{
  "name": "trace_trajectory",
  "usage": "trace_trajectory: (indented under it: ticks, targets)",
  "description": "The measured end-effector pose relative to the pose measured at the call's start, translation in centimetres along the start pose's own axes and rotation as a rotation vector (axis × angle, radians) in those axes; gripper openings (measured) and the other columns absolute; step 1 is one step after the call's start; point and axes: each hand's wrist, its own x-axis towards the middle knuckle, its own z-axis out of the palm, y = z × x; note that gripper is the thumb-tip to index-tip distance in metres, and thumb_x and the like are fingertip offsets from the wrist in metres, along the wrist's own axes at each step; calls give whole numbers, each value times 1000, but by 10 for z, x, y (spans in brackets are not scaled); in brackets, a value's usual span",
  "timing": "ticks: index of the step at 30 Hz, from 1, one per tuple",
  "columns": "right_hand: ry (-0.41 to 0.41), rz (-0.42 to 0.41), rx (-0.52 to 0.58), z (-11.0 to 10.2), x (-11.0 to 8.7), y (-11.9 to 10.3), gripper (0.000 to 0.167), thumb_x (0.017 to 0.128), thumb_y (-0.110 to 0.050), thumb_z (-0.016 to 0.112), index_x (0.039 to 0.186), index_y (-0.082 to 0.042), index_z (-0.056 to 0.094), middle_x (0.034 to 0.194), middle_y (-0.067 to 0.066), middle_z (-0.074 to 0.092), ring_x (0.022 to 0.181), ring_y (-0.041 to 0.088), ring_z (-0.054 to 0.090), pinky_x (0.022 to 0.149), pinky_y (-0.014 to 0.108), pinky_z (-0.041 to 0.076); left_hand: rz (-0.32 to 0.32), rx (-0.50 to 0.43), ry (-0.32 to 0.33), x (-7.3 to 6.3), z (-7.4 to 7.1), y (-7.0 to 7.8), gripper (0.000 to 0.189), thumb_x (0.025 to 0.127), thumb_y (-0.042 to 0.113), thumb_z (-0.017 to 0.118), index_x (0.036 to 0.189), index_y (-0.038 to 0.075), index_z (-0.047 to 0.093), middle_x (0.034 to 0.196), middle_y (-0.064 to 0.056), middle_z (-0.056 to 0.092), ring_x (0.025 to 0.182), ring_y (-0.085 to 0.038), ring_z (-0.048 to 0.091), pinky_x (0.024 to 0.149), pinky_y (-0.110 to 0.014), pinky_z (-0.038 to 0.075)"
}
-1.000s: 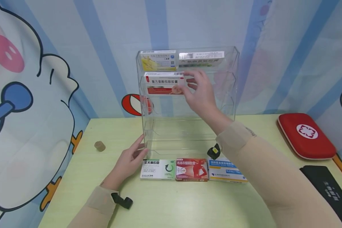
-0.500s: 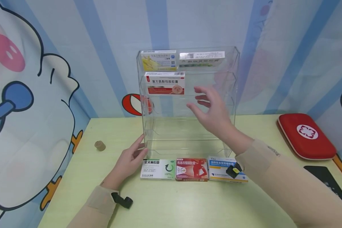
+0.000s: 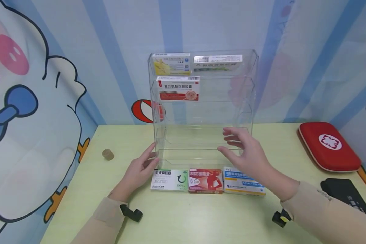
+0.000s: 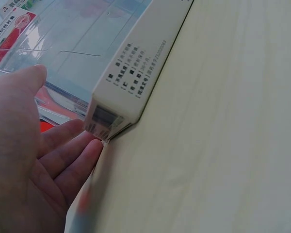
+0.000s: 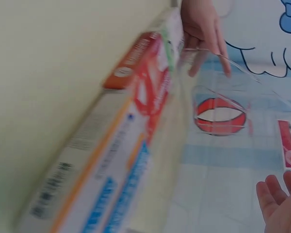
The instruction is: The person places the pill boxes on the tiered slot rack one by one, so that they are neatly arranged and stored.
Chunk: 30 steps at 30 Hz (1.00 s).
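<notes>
A clear tiered display rack (image 3: 202, 117) stands on the table. Its top tier holds a yellow-white medicine box (image 3: 171, 65) and a white medicine box (image 3: 218, 63); the tier below holds a red-white medicine box (image 3: 178, 88). My left hand (image 3: 138, 176) rests at the rack's lower left side with relaxed fingers (image 4: 70, 150). My right hand (image 3: 248, 152), holding nothing, hovers before the lower right tiers with fingers apart from the thumb. In front of the rack lie a green-white box (image 3: 169, 180), a red box (image 3: 205, 181) and a blue-white box (image 3: 244, 184) side by side.
A red zippered case (image 3: 329, 146) lies at the right of the table, with a black flat pouch (image 3: 346, 196) nearer me. At the left stands a small brown cylinder (image 3: 108, 155). Behind the table hangs a striped cartoon backdrop (image 3: 119, 61).
My right hand has let go of the red-white box on the second tier and moved down and right, towards the blue-white box. The left hand has stayed at the rack's side.
</notes>
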Motion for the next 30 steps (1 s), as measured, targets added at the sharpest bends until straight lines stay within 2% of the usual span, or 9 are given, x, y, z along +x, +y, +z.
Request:
trace_trajectory:
  ticks: [3, 7, 14, 16, 18, 22, 27, 30]
  targets:
    - [-12, -23, -11, 0, -19, 7, 59, 96, -12, 87, 148, -5, 61, 139, 13, 72, 125, 31, 75, 105, 29, 63, -19, 2, -3, -1, 0, 1, 73, 114, 34, 62, 176, 41, 24, 158, -17, 64, 139, -35, 71, 121, -58, 52]
    - [-22, -40, -33, -1, -44, 14, 58, 93, -12, 90, 144, -6, 64, 131, 9, 75, 118, 27, 76, 102, 13, 59, -18, 0, 0, -1, 0, 0, 73, 114, 34, 62, 176, 39, 25, 158, -17, 65, 138, -35, 71, 120, -58, 52]
    - [-45, 62, -101, -5, -83, 32, 58, 90, -15, 93, 139, -6, 63, 125, 9, 76, 113, 24, 75, 98, 14, 60, 6, -6, 4, 0, 0, 0, 72, 113, 34, 63, 175, 42, 26, 156, -18, 66, 136, -35, 72, 120, -58, 53]
    - [-41, 99, -140, -8, -91, 38, 57, 89, -17, 94, 137, -5, 65, 125, 10, 77, 112, 26, 76, 97, 20, 64, 7, -8, 3, 0, 0, 1, 73, 113, 34, 63, 175, 42, 26, 157, -19, 66, 136, -35, 72, 120, -58, 53]
    - [-41, 142, -183, -12, -96, 44, 57, 89, -20, 94, 136, -4, 65, 127, 11, 76, 113, 27, 76, 98, 31, 67, 4, -5, 0, 1, 0, 2, 73, 113, 34, 63, 175, 42, 26, 157, -18, 65, 137, -35, 72, 120, -58, 53]
    - [-70, 212, -249, -21, -100, 56, 62, 91, -26, 93, 140, -2, 64, 135, 17, 72, 123, 36, 73, 104, 56, 64, 0, -9, 1, 1, 0, 3, 72, 114, 35, 62, 176, 41, 26, 157, -18, 65, 136, -35, 72, 120, -58, 53]
    - [-152, 262, -310, -30, -100, 70, 75, 93, -36, 91, 150, 0, 59, 148, 24, 65, 136, 45, 64, 109, 67, 58, -10, -8, -2, 0, -1, 4, 72, 114, 38, 62, 176, 41, 25, 157, -18, 65, 136, -35, 72, 120, -57, 54]
    - [-212, 261, -335, -32, -101, 77, 82, 92, -42, 90, 154, 1, 57, 151, 27, 63, 140, 50, 60, 113, 70, 54, -16, -7, 1, 0, -1, 4, 72, 113, 39, 62, 175, 42, 26, 157, -18, 65, 137, -34, 72, 119, -57, 54]
